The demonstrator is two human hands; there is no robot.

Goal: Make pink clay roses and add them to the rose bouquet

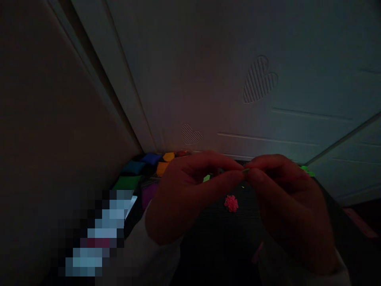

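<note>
The scene is very dark. My left hand (184,194) and my right hand (285,206) meet in front of me, fingertips pinched together on a tiny green piece (245,171). Both hands hover above a dark ribbed mat (220,226). A small pink flower-shaped piece (231,203) lies on the mat just below my fingertips. Another bit of green (206,178) shows under my left fingers.
Coloured blocks lie at the back left: green (126,182), blue (151,158), orange (162,168), yellow (168,156) and purple (148,194). A green scrap (307,171) sits at the right. A pale panel with heart cut-outs (259,79) stands right behind.
</note>
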